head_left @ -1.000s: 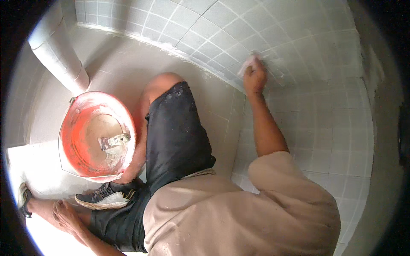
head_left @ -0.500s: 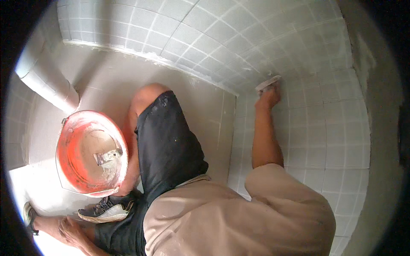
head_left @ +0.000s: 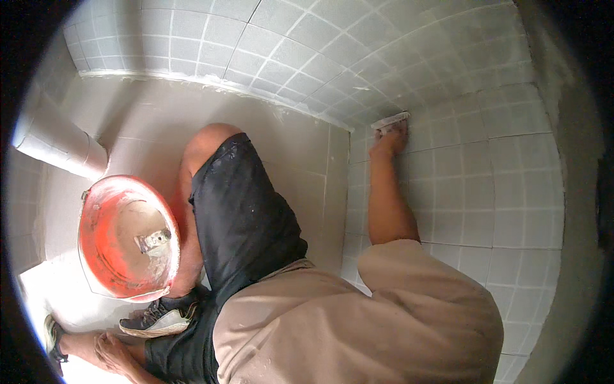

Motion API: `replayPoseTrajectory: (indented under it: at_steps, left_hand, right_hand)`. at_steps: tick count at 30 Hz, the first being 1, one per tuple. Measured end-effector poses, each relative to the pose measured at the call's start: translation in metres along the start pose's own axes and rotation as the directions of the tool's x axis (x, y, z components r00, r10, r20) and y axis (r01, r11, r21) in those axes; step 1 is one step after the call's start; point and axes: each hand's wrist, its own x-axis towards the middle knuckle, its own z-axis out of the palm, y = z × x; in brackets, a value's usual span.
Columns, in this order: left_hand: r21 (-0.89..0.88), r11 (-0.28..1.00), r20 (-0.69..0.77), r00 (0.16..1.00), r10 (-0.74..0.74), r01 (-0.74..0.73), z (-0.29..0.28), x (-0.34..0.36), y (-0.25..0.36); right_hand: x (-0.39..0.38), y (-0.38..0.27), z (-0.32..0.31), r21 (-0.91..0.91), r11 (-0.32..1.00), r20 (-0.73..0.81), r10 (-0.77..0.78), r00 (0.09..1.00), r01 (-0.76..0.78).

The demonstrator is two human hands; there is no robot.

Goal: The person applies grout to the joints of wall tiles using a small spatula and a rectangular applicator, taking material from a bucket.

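My right hand (head_left: 393, 136) is stretched out to the far right, closed on a pale, flat-edged spreader (head_left: 390, 120). The spreader's long edge lies against the grey tiled wall (head_left: 448, 185) close to the corner. Part of the tool is hidden by my fingers. At the lower left, my left hand (head_left: 114, 352) lies on my lower leg with nothing visible in it, its fingers spread over the skin.
An orange-red bucket (head_left: 96, 233) with greyish paste stands left of my bent knee. A paste-smeared putty knife (head_left: 153, 241) rests inside it. Behind the bucket is a white pipe (head_left: 64, 144). Whitish residue lines the joint between floor (head_left: 288, 150) and wall.
The spreader in my right hand has shifted slightly left, nearer the corner. The whole view has turned a little. My left hand stays on my leg.
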Motion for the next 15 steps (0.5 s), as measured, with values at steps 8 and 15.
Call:
replayPoseTrajectory:
  at_steps: [8,15]
  left_hand:
    - [-0.007,1.000,0.005,1.000,0.028,-0.028,-0.015,-0.005,0.021]
    - [-0.049,0.998,0.027,0.999,0.027,-0.026,-0.034,-0.021,0.032]
  right_hand:
    - [0.041,0.046,-0.025,-0.274,0.905,0.028,-0.330,0.944,0.324]
    - [0.032,0.032,0.007,0.058,0.998,-0.151,0.021,0.988,-0.012]
